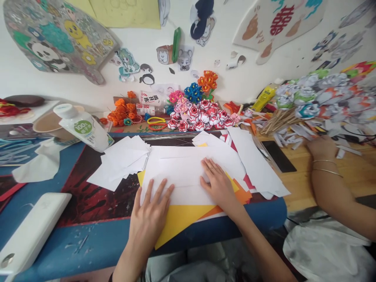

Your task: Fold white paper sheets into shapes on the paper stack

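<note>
Flat in front of me lies a sheet of white paper (179, 172), with a crease or edge line running across it. My left hand (151, 213) rests on its lower left part, fingers spread. On its right side, my right hand (219, 182) lies palm down with the fingers stretched out. Beneath the white sheet, a yellow sheet (178, 223) and an orange sheet (243, 195) stick out. To the left sits a fanned pile of white paper squares (120, 160). A stack of long white paper pieces (255, 164) lies on the right.
Along the wall stand red-and-white paper flowers (199, 117) and orange flowers (120, 113). A white bottle (84, 127) leans at the left, above a white power bank-like device (35, 231). A dark phone (278, 156) lies right. A co-worker's arm (331, 184) reaches among paper scraps.
</note>
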Motion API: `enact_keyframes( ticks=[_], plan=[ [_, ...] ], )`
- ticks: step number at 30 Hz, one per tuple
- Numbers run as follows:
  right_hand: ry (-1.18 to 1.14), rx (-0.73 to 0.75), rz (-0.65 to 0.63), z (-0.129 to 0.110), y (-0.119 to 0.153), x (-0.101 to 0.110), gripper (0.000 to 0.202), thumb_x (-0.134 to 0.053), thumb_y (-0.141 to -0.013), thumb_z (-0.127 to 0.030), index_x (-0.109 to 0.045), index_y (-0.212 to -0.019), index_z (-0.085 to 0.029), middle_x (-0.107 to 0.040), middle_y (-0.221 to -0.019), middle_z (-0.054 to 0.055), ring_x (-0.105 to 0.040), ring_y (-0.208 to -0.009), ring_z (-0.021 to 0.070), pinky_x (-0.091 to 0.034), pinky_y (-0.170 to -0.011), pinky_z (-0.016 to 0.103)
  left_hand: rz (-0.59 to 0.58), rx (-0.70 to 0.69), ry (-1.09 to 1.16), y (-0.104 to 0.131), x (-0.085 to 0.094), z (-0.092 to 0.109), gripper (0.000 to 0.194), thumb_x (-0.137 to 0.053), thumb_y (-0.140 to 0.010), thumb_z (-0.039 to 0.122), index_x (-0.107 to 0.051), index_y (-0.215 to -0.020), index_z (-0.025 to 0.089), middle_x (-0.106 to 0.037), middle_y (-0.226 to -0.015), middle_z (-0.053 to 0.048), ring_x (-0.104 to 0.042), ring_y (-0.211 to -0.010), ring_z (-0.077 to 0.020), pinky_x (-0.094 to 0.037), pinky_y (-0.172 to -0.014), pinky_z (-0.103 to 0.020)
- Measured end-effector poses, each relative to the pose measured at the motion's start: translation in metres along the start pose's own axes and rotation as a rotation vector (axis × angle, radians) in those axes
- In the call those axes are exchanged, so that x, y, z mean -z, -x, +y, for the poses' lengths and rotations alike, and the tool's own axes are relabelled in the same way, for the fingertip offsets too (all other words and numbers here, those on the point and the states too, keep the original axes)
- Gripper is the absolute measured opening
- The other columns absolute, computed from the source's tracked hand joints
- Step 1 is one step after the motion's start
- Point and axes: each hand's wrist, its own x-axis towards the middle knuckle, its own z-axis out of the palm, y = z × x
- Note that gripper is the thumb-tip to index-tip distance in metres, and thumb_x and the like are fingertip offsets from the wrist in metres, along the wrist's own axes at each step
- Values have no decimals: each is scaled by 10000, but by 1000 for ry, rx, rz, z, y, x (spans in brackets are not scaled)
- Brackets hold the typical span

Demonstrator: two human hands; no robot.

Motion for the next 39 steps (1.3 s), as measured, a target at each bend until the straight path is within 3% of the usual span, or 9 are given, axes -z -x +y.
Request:
enact_keyframes(
  ticks=[8, 13, 15, 18, 22, 32, 39],
  plan=[
    [-20, 16, 24, 1, 1, -2, 553, -436, -946, -262, -410, -1482, -128, -437, -1507, 135, -356, -1432, 257, -353, -1150, 484, 69, 91, -40, 27, 4, -21, 512, -500, -928, 171, -486, -1427, 284, -468, -1486, -57, -355, -1421, -337, -287, -1125, -592],
    [-11, 9, 18, -2, 1, 1, 538, -428, -956, -277, -432, -1465, -104, -443, -1500, 147, -362, -1428, 260, -344, -1155, 477, 180, 210, -22, 10, 23, 2, 459, -483, -933, 161, -522, -1389, 173, -491, -1462, -125, -437, -1373, -331, -313, -1116, -565],
    [-3, 6, 2, -3, 1, 3, 537, -422, -963, -287, -432, -1463, -90, -442, -1500, 150, -359, -1430, 259, -337, -1161, 468, 195, 144, 14, -2, 23, 20, 458, -458, -939, 137, -514, -1394, 136, -500, -1454, -131, -456, -1363, -308, -315, -1128, -526],
    [-3, 7, -4, -3, 1, 4, 533, -413, -972, -293, -428, -1465, -91, -429, -1508, 150, -353, -1433, 254, -330, -1165, 464, 181, 31, 72, -16, 12, 45, 391, -441, -963, 163, -588, -1323, 128, -551, -1410, -108, -497, -1332, -280, -340, -1126, -463],
    [5, 8, 18, -2, 1, 2, 529, -413, -970, -287, -430, -1462, -95, -432, -1507, 142, -367, -1426, 249, -337, -1161, 458, 142, 11, 103, -24, -11, 62, 417, -416, -983, 179, -543, -1375, 119, -530, -1429, -104, -493, -1338, -253, -361, -1128, -429],
    [71, 13, 20, -4, -1, 4, 526, -429, -953, -269, -457, -1444, -83, -459, -1487, 139, -410, -1400, 253, -336, -1155, 447, 90, -28, 129, -23, -25, 47, 481, -406, -983, 203, -436, -1459, 142, -431, -1505, -80, -420, -1394, -246, -367, -1133, -443],
    [254, -18, -21, -30, -16, 12, 484, -479, -927, -192, -530, -1342, 51, -516, -1398, 268, -443, -1361, 351, -251, -1188, 494, 131, -3, 186, -22, -28, 49, 502, -411, -974, 199, -422, -1474, 159, -456, -1486, -91, -436, -1382, -256, -354, -1140, -448]
  ],
)
